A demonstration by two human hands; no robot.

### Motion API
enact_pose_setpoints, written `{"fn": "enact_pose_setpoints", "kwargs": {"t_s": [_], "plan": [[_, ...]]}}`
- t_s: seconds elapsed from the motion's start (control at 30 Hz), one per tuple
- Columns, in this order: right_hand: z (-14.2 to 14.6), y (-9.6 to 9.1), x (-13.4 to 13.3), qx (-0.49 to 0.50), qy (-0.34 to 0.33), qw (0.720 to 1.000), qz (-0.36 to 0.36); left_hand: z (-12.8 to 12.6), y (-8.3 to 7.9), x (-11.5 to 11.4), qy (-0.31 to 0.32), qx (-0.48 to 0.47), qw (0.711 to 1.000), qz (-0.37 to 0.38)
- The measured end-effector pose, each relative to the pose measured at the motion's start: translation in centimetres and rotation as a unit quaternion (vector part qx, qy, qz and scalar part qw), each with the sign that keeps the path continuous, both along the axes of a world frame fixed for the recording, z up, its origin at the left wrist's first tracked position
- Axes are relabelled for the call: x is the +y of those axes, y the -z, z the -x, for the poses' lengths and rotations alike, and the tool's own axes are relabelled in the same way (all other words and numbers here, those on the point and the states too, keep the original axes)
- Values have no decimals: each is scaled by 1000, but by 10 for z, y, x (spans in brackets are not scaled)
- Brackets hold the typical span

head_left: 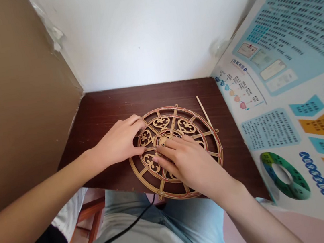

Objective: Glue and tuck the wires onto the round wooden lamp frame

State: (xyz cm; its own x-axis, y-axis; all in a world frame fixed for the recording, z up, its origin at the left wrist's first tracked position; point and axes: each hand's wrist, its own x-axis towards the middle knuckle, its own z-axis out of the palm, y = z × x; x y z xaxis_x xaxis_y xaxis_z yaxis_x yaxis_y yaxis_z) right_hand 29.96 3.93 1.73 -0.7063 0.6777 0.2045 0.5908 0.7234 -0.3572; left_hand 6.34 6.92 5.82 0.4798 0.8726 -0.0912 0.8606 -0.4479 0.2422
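A round, light-brown wooden wheel (161,184) with spokes, scroll-shaped cutouts and reddish lines along its rings lies flat on the dark wooden table (101,106). It overhangs the front edge a little. My left hand (122,139) grips the wheel's left rim, with the thumb below and the fingers curled above. Across the right half of the wheel reaches my right hand (186,160). Its fingers are bent together at the hub (163,137), and whatever may be between them is hidden.
A thin wooden stick (204,111) lies on the table just beyond the wheel's right side. A brown panel (15,98) stands at left, a white wall (143,35) behind, and a printed poster (291,90) at right. A black cable (115,238) crosses my lap.
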Motion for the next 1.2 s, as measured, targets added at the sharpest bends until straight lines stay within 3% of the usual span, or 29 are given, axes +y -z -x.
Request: {"fn": "enact_pose_setpoints", "kwargs": {"t_s": [0.2,0.63,0.93,1.2], "plan": [[0,0,3,2,-6,1000,18,-1,-3,13,97,-7,992,75],[-2,-1,3,10,-7,999,33,-5,-3,7,61,31,992,103],[-3,-2,3,16,-5,999,34,-10,-6,12,81,95,986,107],[-3,0,4,22,-3,999,40,-9,-2,10,97,89,988,81]]}}
